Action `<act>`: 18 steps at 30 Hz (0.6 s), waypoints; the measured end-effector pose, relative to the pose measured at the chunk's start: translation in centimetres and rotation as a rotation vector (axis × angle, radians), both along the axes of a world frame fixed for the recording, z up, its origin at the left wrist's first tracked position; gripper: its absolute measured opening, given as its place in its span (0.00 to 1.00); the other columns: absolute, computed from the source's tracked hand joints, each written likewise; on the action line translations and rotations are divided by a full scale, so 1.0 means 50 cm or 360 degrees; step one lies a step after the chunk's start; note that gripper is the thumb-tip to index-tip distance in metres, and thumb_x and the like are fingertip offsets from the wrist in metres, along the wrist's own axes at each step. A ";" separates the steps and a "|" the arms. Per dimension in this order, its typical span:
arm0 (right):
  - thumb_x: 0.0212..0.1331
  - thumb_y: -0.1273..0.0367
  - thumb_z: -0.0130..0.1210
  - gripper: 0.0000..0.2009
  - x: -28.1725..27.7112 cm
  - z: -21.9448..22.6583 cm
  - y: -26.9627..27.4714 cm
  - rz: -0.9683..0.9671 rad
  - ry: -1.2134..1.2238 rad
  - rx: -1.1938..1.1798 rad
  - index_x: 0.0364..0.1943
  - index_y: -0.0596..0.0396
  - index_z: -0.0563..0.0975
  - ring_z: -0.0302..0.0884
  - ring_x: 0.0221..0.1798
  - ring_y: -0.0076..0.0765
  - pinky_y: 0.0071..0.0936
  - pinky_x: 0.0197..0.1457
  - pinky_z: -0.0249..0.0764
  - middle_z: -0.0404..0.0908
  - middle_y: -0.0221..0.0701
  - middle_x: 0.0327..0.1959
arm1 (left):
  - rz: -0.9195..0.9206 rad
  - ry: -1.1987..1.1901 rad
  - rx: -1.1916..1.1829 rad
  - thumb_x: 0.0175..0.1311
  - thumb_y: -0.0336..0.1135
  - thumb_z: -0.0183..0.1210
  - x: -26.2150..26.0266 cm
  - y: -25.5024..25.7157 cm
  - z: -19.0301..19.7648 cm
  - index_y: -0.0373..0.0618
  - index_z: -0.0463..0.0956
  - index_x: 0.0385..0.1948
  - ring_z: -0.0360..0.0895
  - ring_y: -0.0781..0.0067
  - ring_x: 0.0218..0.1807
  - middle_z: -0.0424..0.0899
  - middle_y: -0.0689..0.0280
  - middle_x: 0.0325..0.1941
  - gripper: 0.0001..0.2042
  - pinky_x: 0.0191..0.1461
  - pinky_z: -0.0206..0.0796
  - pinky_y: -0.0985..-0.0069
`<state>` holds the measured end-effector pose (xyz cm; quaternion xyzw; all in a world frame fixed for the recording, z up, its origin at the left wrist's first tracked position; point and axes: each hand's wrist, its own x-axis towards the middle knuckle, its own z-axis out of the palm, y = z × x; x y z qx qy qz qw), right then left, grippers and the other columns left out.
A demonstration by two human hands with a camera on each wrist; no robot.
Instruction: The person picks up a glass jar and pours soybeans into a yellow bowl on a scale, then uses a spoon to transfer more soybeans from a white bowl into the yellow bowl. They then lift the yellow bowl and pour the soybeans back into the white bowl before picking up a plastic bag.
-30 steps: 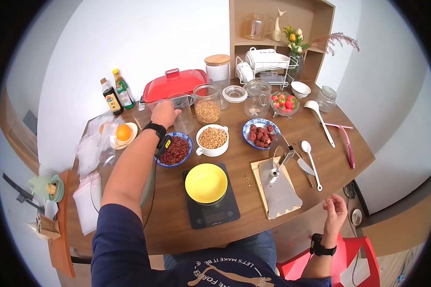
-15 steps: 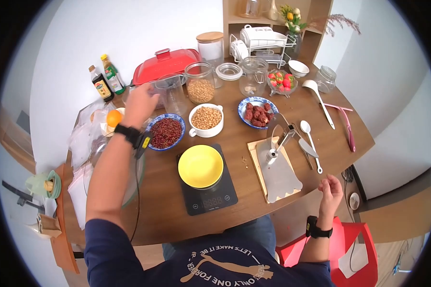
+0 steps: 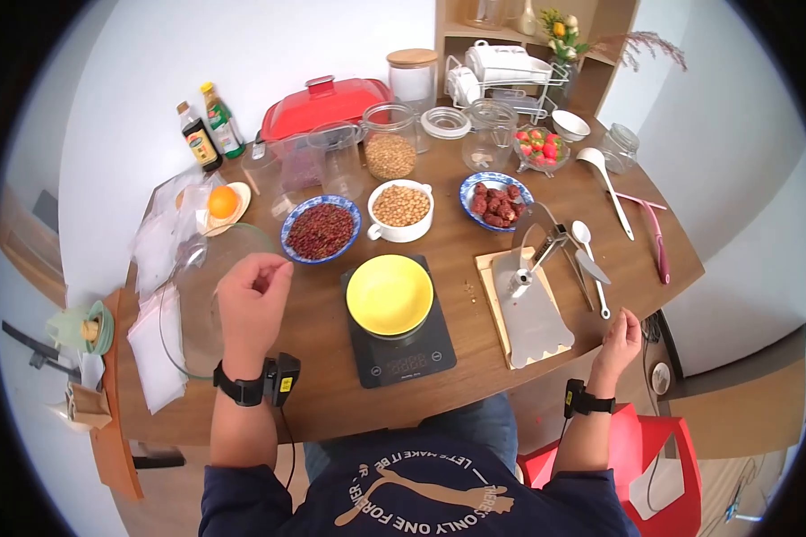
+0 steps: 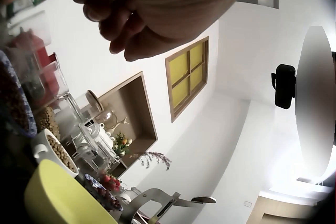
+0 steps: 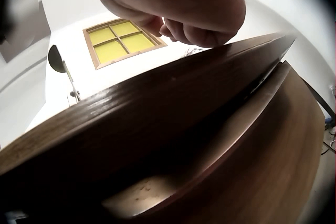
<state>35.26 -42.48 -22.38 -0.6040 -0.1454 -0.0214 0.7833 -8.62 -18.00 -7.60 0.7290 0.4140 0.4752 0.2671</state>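
Observation:
My left hand (image 3: pixel 255 302) hangs over the right side of a large clear glass bowl (image 3: pixel 174 360), left of the yellow bowl (image 3: pixel 390 295) on a black scale (image 3: pixel 405 363). Its fingers are curled toward the thumb, with nothing visible between them; the left wrist view shows the hand (image 4: pixel 163 8) curled too. A blue-rimmed bowl of dark red beans (image 3: pixel 321 229) is just beyond it. My right hand (image 3: pixel 616 347) hovers loosely curled off the table's front right edge, holding nothing visible; in the right wrist view the hand (image 5: pixel 178 6) is above the table edge (image 5: pixel 173 77).
A white pot of chickpeas (image 3: pixel 401 208), a plate of red dried fruit (image 3: pixel 497 202) and a slicer on a board (image 3: pixel 533 313) stand nearby. Clear containers (image 3: pixel 336 166) and a red lidded pan (image 3: pixel 322 107) line the back. Spoons (image 3: pixel 591 259) lie right; plastic bags (image 3: pixel 157 340) left.
My left hand has drawn back from the clear containers toward my body, now over the glass bowl's side. The right hand has barely moved. The head view has shifted slightly.

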 end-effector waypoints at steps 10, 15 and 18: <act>0.65 0.70 0.55 0.05 -0.002 -0.013 0.005 0.0033 0.0004 -0.0051 0.38 0.57 0.77 0.56 0.21 0.08 0.10 0.21 0.50 0.68 0.16 0.22 | -0.0064 0.0154 -0.0122 0.59 0.25 0.60 -0.015 -0.029 -0.035 0.37 0.78 0.30 0.68 0.89 0.25 0.77 0.73 0.23 0.02 0.29 0.60 0.86; 0.65 0.72 0.54 0.05 0.008 -0.032 0.004 0.0031 -0.0073 -0.0117 0.39 0.59 0.77 0.59 0.23 0.10 0.11 0.24 0.53 0.72 0.19 0.26 | -0.0081 0.0081 -0.0130 0.56 0.26 0.62 0.001 -0.029 -0.051 0.37 0.78 0.28 0.71 0.81 0.23 0.77 0.67 0.21 0.03 0.28 0.63 0.81; 0.64 0.73 0.54 0.05 0.015 -0.041 0.006 0.0046 -0.0125 -0.0117 0.40 0.60 0.77 0.61 0.26 0.11 0.11 0.27 0.56 0.74 0.21 0.29 | -0.0134 0.0146 -0.0143 0.58 0.26 0.60 0.007 -0.029 -0.065 0.37 0.78 0.29 0.69 0.86 0.24 0.77 0.71 0.23 0.02 0.29 0.62 0.84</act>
